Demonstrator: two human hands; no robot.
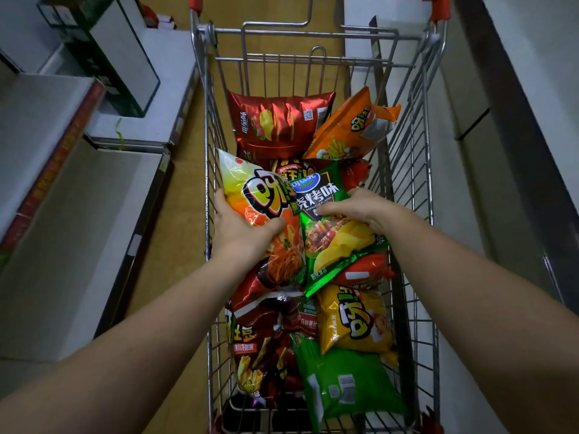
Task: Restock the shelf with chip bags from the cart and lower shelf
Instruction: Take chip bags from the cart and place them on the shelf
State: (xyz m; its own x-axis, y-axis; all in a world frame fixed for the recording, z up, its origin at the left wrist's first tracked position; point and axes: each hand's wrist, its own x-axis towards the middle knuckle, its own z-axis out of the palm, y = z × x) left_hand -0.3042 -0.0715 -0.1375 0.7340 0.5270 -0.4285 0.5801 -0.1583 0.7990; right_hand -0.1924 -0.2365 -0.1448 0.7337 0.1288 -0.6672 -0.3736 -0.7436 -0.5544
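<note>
I see both hands down inside the cart, each already on a bag. My left hand grips the yellow-and-orange bag from its lower left edge: the thumb lies curled over the front face and the fingers wrap behind the side towards the cart wall. That bag's long axis runs from about 11 o'clock, up by the left wall, down to 5 o'clock, so a lift would have to come up and out towards 9 o'clock, where the shelf stands just beside the cart. My right hand lies on top of the green barbecue bag, fingers curled down over its upper half and pinching the film; this bag runs from 12 o'clock to 6 o'clock, tilted a little, and its left edge touches the bag in my left hand. The left hand is the nearer one to the shelf, so I judge it should go first.

Count, as far as the heap lets me tell: two hands, two held bags, and about eight loose bags, namely a red foil bag and an orange bag at 12 o'clock, a yellow bag, a plain green bag and a dark red bag at 6 o'clock, and several red ones half buried.
</note>
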